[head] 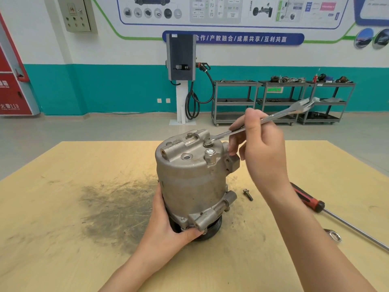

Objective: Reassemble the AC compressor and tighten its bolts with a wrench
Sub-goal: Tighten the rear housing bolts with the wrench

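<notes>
1. Now we are working on the compressor (190,182), which is standing upright on its pulley end near the middle of the wooden table (63,207), just beside a dark greasy smear.
2. We are seating the wrench (263,121) on a bolt (208,142) on the top face; its head should sit square and fully down before we pull, or it may slip and round the corners.
3. We are gripping the wrench shank with the right hand (259,144), fingers curled around it partway along; holding nearer the far end would likely give more leverage for the final turn.
4. We are clasping the lower body with the left hand (168,224), fingers wrapped around the base, which needs to brace against the twist.
5. We are leaving one loose bolt (248,194) lying on the table just right of the compressor, so another hole probably awaits it.
6. We are keeping a red-handled screwdriver (315,205) and a second wrench (334,236) farther right.
</notes>
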Motion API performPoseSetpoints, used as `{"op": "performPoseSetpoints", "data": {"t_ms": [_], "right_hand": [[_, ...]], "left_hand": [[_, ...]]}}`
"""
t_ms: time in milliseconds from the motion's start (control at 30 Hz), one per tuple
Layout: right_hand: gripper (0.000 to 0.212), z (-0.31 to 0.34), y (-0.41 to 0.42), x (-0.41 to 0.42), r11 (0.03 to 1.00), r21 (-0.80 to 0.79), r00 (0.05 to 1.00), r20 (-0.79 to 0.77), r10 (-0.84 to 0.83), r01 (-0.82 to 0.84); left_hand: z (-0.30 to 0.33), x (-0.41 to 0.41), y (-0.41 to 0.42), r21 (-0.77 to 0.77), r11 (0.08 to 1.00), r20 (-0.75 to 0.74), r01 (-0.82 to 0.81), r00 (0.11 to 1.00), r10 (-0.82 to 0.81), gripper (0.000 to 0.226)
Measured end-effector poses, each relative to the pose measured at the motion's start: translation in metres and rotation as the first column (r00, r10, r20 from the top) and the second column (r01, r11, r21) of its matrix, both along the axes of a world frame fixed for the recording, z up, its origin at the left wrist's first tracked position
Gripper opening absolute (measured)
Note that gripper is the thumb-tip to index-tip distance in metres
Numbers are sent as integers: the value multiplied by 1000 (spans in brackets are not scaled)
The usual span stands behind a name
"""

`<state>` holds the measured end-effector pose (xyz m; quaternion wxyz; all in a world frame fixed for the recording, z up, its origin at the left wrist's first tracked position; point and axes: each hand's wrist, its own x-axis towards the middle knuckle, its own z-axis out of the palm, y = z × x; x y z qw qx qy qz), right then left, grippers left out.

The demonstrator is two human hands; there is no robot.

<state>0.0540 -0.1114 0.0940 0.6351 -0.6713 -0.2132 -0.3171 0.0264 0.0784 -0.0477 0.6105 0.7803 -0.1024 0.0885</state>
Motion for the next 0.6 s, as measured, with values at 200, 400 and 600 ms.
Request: {"op": "performPoseSetpoints", "data": {"t_ms": [200,400,600], "right_hand": [[51,2,14,-14,822,-314,802,540,-256,474],[34,9,6,-15,987,-62,962,238,-132,151],[44,7,-7,0,982,174,991,-105,88,-68]], "left_hand": [[-2,1,-1,-12,1000,14,11,1000,-11,127],[1,0,-1,-17,1000,17,18,1000,-18,123],[1,-1,-1,-13,1000,22,23,999,-23,129]]}}
